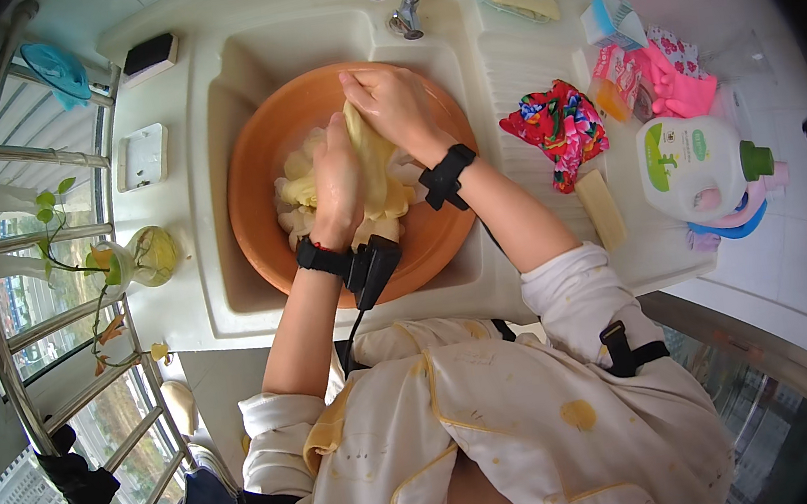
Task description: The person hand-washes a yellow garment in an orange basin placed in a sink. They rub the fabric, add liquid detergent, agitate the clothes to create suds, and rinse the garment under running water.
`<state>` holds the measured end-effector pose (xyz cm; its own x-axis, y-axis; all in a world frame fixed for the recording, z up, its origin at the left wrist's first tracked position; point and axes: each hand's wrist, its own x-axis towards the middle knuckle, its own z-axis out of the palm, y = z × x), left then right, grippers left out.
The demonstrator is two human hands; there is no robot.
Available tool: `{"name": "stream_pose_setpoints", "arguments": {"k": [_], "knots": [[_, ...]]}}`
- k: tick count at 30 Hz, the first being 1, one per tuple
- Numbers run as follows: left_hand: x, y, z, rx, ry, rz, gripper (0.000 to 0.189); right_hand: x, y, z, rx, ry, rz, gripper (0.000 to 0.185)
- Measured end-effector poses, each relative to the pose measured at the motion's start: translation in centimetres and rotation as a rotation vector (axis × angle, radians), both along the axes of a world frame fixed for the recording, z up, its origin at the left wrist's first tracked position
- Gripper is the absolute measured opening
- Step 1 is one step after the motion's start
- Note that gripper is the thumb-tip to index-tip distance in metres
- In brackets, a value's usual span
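Note:
An orange plastic basin [256,217] sits in the bowl of a pale laundry sink [204,201]. Wet pale-yellow cloth [376,168] lies bunched inside it, with part raised between my hands. My right hand [391,102] is closed on the upper end of that cloth, near the basin's far rim. Against the cloth's left side rests my left hand [338,177], its fingers pointing away from me; whether they grip it is hard to tell. Both wrists wear black straps, and a black device is at the left one.
A chrome faucet [410,9] stands behind the basin. On the ribbed right side lie a red floral cloth [564,128], a soap bar [601,209] and a detergent bottle [692,167]. At left are a white soap dish [142,157] and a glass vase [153,257] with a plant.

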<state>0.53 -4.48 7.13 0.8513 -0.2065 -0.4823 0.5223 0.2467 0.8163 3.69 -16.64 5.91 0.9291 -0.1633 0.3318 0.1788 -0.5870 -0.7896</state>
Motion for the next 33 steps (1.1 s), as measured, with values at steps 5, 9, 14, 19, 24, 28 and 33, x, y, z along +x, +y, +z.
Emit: {"name": "stream_pose_setpoints", "arguments": {"k": [5, 9, 14, 19, 24, 28, 33], "knots": [[-0.1, 0.8, 2.0, -0.153, -0.015, 0.000, 0.041, 0.0, -3.0, 1.0, 0.345, 0.273, 0.216, 0.046], [0.2, 1.1, 2.7, -0.256, 0.035, -0.017, 0.048, -0.7, -3.2, 4.2, 0.332, 0.403, 0.173, 0.044], [-0.4, -0.6, 2.9, -0.217, -0.081, 0.132, 0.048, -3.1, 0.0, 8.0, -0.022, 0.014, 0.166, 0.044], [-2.0, -2.0, 2.9, -0.139, -0.049, 0.128, 0.047, -2.1, 1.3, 6.7, -0.095, -0.239, -0.186, 0.036], [-1.5, -0.7, 2.6, -0.144, -0.048, 0.123, 0.036, -2.2, 1.9, 5.0, -0.238, -0.191, 0.100, 0.032], [-1.8, 0.1, 3.2, -0.051, -0.082, -0.041, 0.040, -1.9, 1.1, 4.9, -0.145, -0.204, -0.051, 0.031], [-2.6, 0.3, 5.3, -0.093, -0.068, 0.031, 0.034, -2.4, 1.2, 5.8, -0.200, -0.294, -0.009, 0.033]]}}
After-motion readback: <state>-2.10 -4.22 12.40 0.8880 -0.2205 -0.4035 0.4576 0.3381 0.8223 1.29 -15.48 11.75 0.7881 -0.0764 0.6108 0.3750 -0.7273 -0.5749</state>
